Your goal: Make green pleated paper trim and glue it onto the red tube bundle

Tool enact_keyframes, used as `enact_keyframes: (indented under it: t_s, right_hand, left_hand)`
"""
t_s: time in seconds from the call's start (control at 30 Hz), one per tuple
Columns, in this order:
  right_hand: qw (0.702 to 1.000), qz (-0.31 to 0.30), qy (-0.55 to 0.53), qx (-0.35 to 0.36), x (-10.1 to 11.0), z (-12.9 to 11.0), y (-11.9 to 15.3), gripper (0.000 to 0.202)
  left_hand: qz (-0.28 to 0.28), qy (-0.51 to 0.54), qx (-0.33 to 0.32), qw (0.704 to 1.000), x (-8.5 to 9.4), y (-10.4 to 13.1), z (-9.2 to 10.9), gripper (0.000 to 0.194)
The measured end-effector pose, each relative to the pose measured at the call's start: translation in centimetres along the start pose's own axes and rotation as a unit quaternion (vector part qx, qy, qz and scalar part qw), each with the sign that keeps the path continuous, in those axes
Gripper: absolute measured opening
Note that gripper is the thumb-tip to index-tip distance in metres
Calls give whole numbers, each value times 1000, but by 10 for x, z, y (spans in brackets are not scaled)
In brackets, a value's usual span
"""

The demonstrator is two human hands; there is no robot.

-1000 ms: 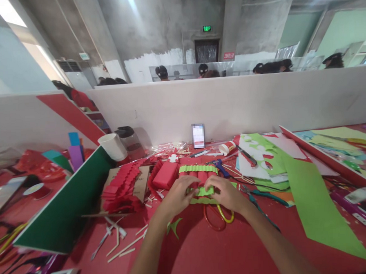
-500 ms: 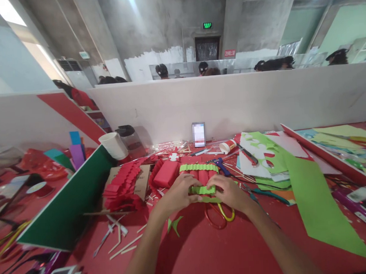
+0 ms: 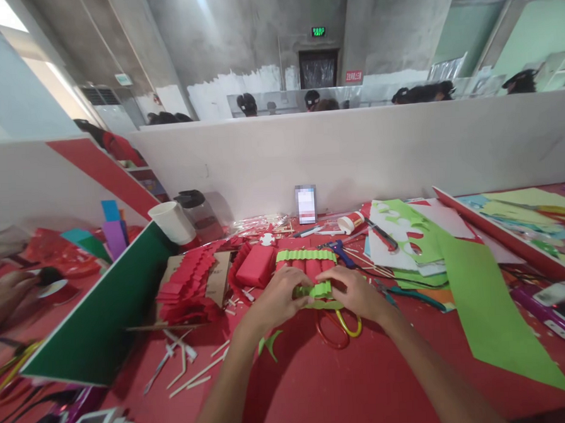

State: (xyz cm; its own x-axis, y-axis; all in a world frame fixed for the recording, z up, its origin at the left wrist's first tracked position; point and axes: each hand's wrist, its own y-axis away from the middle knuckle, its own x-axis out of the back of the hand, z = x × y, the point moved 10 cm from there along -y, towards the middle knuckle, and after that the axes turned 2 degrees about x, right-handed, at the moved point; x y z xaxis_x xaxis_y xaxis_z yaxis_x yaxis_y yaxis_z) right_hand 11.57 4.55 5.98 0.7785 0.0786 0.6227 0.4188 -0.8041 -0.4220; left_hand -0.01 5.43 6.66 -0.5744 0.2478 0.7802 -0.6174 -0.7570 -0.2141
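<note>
Between my two hands is a wavy strip of green paper (image 3: 321,290). My left hand (image 3: 287,294) has its fingers closed on the strip's left end, and my right hand (image 3: 350,291) pinches its right end. Just beyond my fingers lies a red paper piece (image 3: 314,270) with another wavy green strip (image 3: 306,256) along its far edge. Scissors with red and yellow handles (image 3: 349,325) rest on the table below my hands, their blades hidden. A red block (image 3: 256,266) stands left of the red piece.
A blue glue gun (image 3: 342,254) and teal-handled pliers (image 3: 417,296) lie to the right, near green sheets (image 3: 488,295). Folded red paper (image 3: 189,282), wooden sticks (image 3: 196,375) and a green board (image 3: 93,316) are on the left. A phone (image 3: 306,205) leans on the partition.
The green strip in my hands looks more bunched into waves, and my hands have shifted slightly. At the far left, another person's hand has come further into view.
</note>
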Motion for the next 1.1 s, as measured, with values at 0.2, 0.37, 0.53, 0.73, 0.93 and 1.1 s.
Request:
enact_keyframes:
  t_s: [0.2,0.37,0.53,0.73,0.93,1.1]
  right_hand:
    - [997,25,-46,-61,20,15,11,29]
    - [998,-16,-34,-52,12,4,12,31]
    - [999,-26,5,-21,-1,-9,6,16]
    - [999,-12,5,-29,-4,-2,8,26]
    - [999,-3,6,-37,-4,1,8,31]
    - [999,-6,11,-35,-4,0,8,32]
  left_hand:
    - [-3,3,14,1000,0,1,-4,16]
    - [-4,-1,5,1000,0,-1,-2,15]
    - [-12,-9,1,1000,-2,-1,-2,16]
    - [-8,-1,-2,1000,5,4,-3,30]
    - [-15,-26,38,999,30,4,-1,29]
    - [-107,-58,19,992,17,-5,10,24]
